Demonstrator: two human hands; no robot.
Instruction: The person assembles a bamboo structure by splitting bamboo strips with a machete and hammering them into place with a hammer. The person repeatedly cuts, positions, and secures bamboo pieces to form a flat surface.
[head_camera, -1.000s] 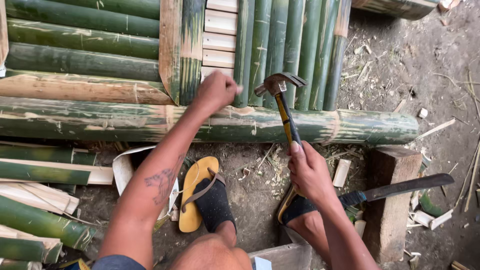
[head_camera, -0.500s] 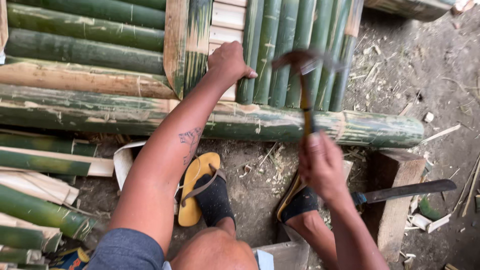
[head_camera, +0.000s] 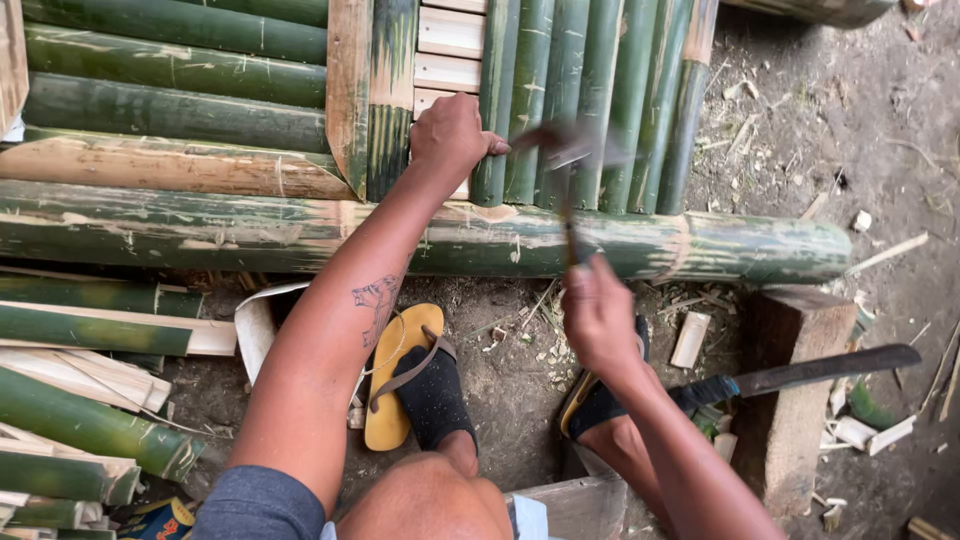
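Observation:
My left hand (head_camera: 452, 137) presses on a split green bamboo slat (head_camera: 495, 100) of an upright slat panel, fingers curled at its edge, just above a thick horizontal bamboo pole (head_camera: 250, 232). My right hand (head_camera: 598, 318) grips the handle of a claw hammer (head_camera: 565, 165), whose blurred head hangs over the slats right of my left hand. Whether my left fingers pinch a nail is too small to tell.
A long machete (head_camera: 800, 375) lies across a wooden block (head_camera: 795, 400) at the right. My feet in yellow sandals (head_camera: 400, 380) stand on dirt. Cut bamboo lengths (head_camera: 90, 330) pile at the left; chips litter the ground (head_camera: 850, 130).
My left hand moved up from the thick pole onto the slats. The hammer rose and now blurs in motion above the slats, with my right hand shifted slightly left.

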